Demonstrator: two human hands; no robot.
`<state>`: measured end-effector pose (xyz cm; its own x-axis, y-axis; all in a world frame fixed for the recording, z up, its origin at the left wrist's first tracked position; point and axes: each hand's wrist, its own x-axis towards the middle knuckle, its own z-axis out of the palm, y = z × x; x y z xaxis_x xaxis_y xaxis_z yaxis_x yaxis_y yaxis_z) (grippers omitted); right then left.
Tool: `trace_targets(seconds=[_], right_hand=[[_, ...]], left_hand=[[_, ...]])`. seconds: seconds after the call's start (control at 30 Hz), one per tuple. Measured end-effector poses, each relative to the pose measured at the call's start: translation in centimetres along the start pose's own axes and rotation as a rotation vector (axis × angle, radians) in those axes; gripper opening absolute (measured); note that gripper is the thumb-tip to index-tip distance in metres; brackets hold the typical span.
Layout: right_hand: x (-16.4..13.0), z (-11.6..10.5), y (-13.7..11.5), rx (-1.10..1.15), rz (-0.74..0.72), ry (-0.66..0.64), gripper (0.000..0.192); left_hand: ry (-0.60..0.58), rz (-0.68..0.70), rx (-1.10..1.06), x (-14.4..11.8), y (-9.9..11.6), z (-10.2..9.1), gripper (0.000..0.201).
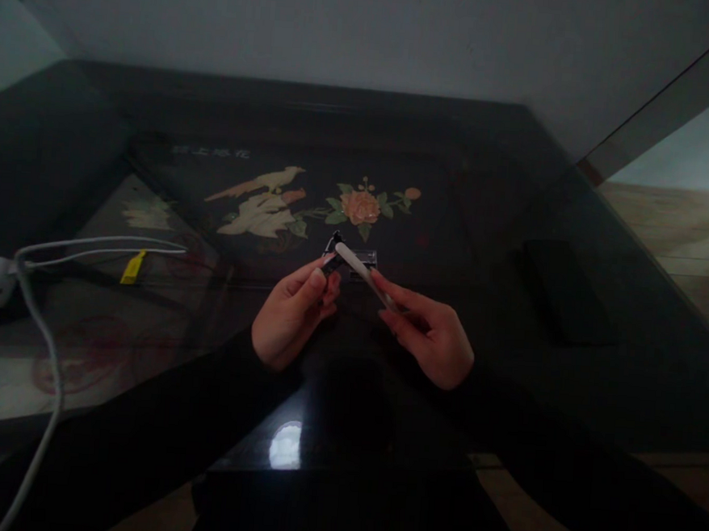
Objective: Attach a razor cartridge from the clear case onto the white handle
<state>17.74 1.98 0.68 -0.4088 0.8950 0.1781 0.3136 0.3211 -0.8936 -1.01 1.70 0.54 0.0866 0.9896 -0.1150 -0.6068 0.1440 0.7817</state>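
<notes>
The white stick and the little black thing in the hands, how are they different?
The white stick is pale, long and thin; the little black thing is dark, short and stubby. The right hand pinches the stick; the left hand pinches the black thing. Both are held above the dark table, meeting at their tips.

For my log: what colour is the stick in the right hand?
White stick, right hand, head view.

Over a dark glossy table (508, 325), the left hand (294, 310) pinches a small black piece (333, 252) while the right hand (431, 336) holds a white stick (357, 267) touching it. White cables (89, 245) lie far left.
</notes>
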Motion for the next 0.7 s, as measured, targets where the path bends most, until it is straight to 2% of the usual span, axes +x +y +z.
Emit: trace_targets(seconds=[0.2, 0.47, 0.7], right_hand=[[-0.33, 0.27, 0.08, -0.011, -0.044, -0.03, 0.046], [-0.68, 0.39, -0.47, 0.045, -0.094, -0.084, 0.046], [-0.8, 0.32, -0.84, 0.056, -0.078, -0.095, 0.045]], left_hand=[[-0.033, -0.017, 0.01, 0.1, 0.2, 0.04, 0.045], [0.004, -0.022, -0.006, 0.16, 0.1, 0.15, 0.045], [-0.02, 0.006, 0.018, 0.15, 0.05, 0.16, 0.044]])
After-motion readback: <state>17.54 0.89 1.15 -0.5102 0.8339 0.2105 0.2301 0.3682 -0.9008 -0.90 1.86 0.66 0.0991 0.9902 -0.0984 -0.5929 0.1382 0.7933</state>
